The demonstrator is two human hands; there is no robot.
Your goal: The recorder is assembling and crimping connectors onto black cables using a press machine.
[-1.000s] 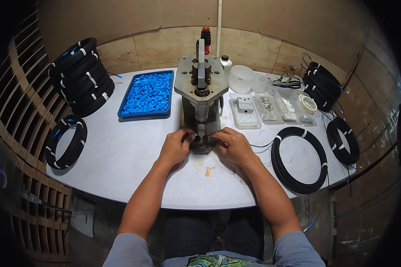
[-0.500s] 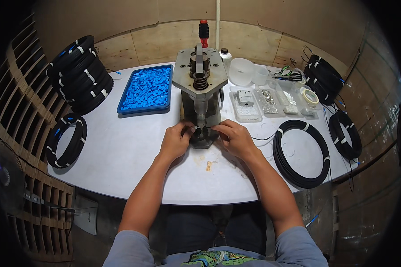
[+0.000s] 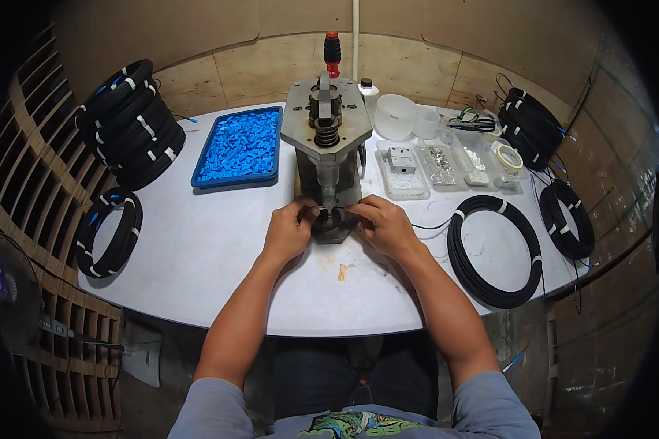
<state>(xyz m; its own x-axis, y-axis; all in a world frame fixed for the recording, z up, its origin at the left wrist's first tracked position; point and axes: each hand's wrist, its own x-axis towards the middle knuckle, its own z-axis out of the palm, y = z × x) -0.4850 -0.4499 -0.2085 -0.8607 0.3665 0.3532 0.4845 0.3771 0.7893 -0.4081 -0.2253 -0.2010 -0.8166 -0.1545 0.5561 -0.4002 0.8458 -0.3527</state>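
Note:
A grey metal hand press (image 3: 327, 146) with a lever and a spring stands in front of me. Both of my hands meet at its lower jaws, one on each side. My left hand (image 3: 291, 225) is closed in a pinch at the left of the jaws, on something too small to make out. From the right, my right hand (image 3: 381, 224) pinches a thin black cable (image 3: 433, 227) near its end. That cable runs back to a black cable coil (image 3: 455, 256) lying on the table. The fingertips and the jaws partly hide the cable end.
A blue tray (image 3: 198, 183) of small blue parts stands left of the press. Stacked black coils (image 3: 135, 128) and a single coil (image 3: 88, 245) are farther left. On the right are clear boxes (image 3: 406, 194) of small parts, white tubs (image 3: 395, 117) and more coils (image 3: 567, 219).
Both hands keep their place at the press jaws. The whole picture has shifted very slightly; nothing else visibly differs.

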